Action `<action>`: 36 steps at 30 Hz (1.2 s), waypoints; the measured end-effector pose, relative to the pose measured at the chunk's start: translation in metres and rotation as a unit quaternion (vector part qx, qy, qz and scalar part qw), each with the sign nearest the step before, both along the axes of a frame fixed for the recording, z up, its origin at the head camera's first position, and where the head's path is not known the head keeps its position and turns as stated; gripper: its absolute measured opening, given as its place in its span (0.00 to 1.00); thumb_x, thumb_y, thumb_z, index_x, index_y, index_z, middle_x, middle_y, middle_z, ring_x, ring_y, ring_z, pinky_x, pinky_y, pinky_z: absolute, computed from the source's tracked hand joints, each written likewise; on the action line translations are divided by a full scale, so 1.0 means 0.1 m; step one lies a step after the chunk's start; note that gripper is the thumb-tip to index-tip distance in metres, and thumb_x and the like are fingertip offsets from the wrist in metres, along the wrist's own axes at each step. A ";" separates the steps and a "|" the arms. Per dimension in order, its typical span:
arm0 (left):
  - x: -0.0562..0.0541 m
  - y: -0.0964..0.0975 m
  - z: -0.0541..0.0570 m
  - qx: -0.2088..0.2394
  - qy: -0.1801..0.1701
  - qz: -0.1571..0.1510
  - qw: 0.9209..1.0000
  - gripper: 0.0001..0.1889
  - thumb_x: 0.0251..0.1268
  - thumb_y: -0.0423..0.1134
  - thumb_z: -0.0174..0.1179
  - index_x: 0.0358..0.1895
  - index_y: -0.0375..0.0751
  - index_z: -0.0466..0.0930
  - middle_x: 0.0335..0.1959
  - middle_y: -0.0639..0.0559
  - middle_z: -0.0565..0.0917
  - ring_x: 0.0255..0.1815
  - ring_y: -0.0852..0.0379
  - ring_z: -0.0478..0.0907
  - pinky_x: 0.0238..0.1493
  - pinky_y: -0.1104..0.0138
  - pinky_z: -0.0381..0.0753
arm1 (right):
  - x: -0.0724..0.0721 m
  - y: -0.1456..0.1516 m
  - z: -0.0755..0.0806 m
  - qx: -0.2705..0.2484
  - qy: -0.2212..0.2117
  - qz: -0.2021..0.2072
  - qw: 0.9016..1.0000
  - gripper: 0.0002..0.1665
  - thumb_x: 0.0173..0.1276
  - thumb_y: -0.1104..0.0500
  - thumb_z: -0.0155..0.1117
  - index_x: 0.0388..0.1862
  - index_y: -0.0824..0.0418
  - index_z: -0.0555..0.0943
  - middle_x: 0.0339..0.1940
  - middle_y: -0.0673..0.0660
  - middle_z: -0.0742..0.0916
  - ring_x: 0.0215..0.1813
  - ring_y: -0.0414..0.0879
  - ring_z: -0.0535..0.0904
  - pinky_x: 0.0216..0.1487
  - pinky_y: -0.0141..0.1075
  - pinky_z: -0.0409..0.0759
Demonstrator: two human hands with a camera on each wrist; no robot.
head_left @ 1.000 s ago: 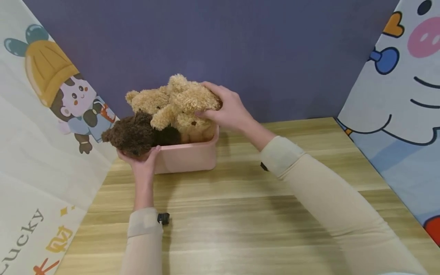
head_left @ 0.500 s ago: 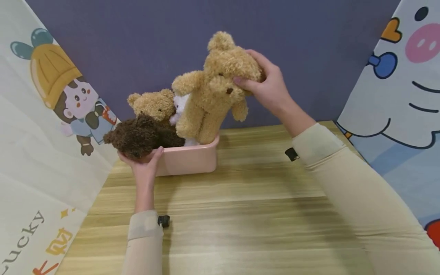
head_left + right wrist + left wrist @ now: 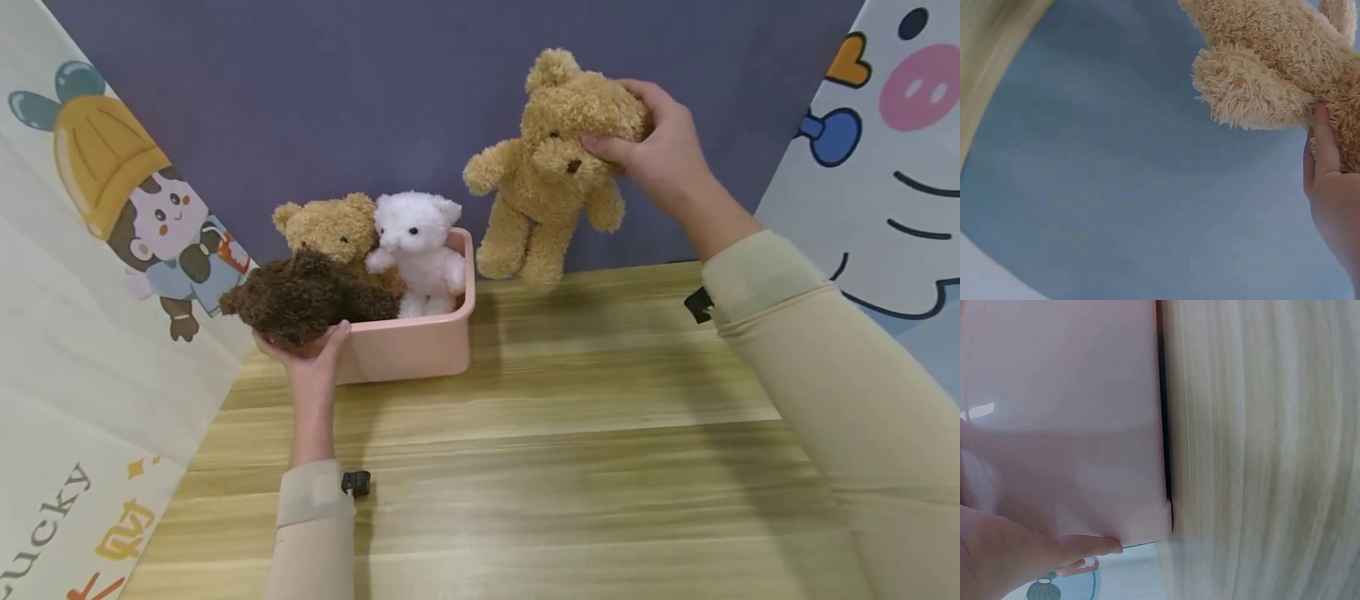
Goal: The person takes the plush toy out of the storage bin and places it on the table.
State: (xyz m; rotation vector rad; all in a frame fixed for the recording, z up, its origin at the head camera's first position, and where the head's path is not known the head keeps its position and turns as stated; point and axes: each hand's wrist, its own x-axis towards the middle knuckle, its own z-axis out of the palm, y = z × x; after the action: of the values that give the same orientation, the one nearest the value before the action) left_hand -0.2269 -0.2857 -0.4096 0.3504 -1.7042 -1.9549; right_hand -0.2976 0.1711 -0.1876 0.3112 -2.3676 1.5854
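Note:
In the head view, my right hand (image 3: 667,154) grips a tan teddy bear (image 3: 551,187) by the side of its head. The bear hangs upright above the back of the table, right of a pink bin (image 3: 408,348). The right wrist view shows my fingers (image 3: 1329,144) against the bear's fur. My left hand (image 3: 306,358) holds the bin's front left corner, thumb on the front wall and fingers round the left end. Inside the bin are a dark brown plush toy (image 3: 296,296) leaning over the left side, another tan bear (image 3: 330,229), and a white plush animal (image 3: 418,237).
The bin stands on a wood-grain table (image 3: 540,467) against a dark blue back panel (image 3: 360,100). Printed cartoon panels flank it, a capped child figure (image 3: 176,212) on the left and a pink-snouted figure (image 3: 922,87) on the right.
My right hand has lifted the tan teddy bear out of the bin and carried it up and to the right. This uncovers the white plush animal. My left hand stays at the bin's corner.

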 end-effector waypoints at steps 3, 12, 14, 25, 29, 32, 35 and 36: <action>0.00 -0.01 0.00 0.002 -0.011 0.005 1.000 0.76 0.56 0.43 0.83 0.84 0.72 0.17 0.90 0.49 0.38 0.55 0.58 0.86 0.77 0.63 0.78 | -0.11 0.06 -0.11 0.064 -0.031 -0.023 0.997 0.53 0.69 0.42 0.76 0.87 0.39 0.60 0.64 0.48 0.81 0.50 0.38 0.82 0.54 0.36 0.85; -0.04 0.03 0.06 0.015 0.009 -0.001 1.000 0.76 0.58 0.39 0.82 0.84 0.70 0.18 0.90 0.43 0.44 0.55 0.58 0.87 0.72 0.66 0.82 | -0.36 0.20 -0.50 0.165 -0.082 0.000 0.983 0.58 0.70 0.39 0.75 0.90 0.42 0.53 0.89 0.56 0.61 0.86 0.62 0.61 0.83 0.64 0.67; -0.05 0.03 0.06 0.010 0.001 0.002 1.000 0.76 0.58 0.40 0.82 0.84 0.70 0.18 0.90 0.43 0.42 0.56 0.58 0.87 0.74 0.66 0.80 | -0.40 0.21 -0.58 0.175 -0.086 0.008 0.981 0.59 0.70 0.40 0.75 0.90 0.44 0.51 0.90 0.56 0.58 0.88 0.63 0.57 0.83 0.66 0.64; -0.01 0.02 0.03 0.013 -0.019 0.013 1.000 0.75 0.58 0.44 0.82 0.84 0.73 0.18 0.91 0.49 0.34 0.61 0.52 0.85 0.80 0.64 0.75 | -0.58 0.10 -0.99 0.162 -0.102 0.030 0.981 0.59 0.70 0.42 0.76 0.90 0.47 0.52 0.87 0.62 0.64 0.85 0.65 0.61 0.82 0.65 0.67; 0.03 0.03 0.00 0.022 -0.013 0.013 1.000 0.74 0.59 0.43 0.81 0.84 0.73 0.19 0.90 0.49 0.35 0.59 0.55 0.85 0.77 0.64 0.78 | -0.61 0.04 -1.16 0.146 -0.113 0.024 0.983 0.60 0.71 0.42 0.76 0.90 0.51 0.51 0.86 0.64 0.67 0.83 0.65 0.64 0.82 0.64 0.68; 0.05 0.05 -0.01 0.022 -0.006 0.012 1.000 0.73 0.60 0.41 0.81 0.84 0.73 0.19 0.90 0.49 0.35 0.57 0.57 0.85 0.75 0.64 0.80 | -0.65 0.03 -1.29 0.162 -0.124 0.028 0.979 0.61 0.71 0.41 0.75 0.90 0.52 0.50 0.87 0.65 0.65 0.84 0.66 0.62 0.82 0.66 0.66; 0.05 0.05 -0.01 0.019 0.000 0.013 1.000 0.73 0.60 0.41 0.80 0.84 0.72 0.19 0.90 0.49 0.34 0.56 0.59 0.86 0.72 0.67 0.81 | -0.68 0.05 -1.38 0.216 -0.112 0.048 0.969 0.59 0.73 0.43 0.74 0.90 0.54 0.50 0.87 0.66 0.63 0.85 0.68 0.60 0.82 0.68 0.65; 0.05 0.06 -0.01 0.019 0.001 0.014 1.000 0.73 0.60 0.41 0.80 0.84 0.72 0.19 0.90 0.49 0.34 0.55 0.59 0.86 0.72 0.68 0.81 | -0.70 0.05 -1.40 0.238 -0.107 0.057 0.964 0.57 0.74 0.46 0.73 0.90 0.55 0.51 0.86 0.67 0.64 0.84 0.69 0.60 0.81 0.69 0.66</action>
State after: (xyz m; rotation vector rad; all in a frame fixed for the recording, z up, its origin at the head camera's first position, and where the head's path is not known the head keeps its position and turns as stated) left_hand -0.2221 -0.2800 -0.4101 0.3844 -1.6553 -1.9688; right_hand -0.3673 0.1761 -0.3277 0.3947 -2.9354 1.1168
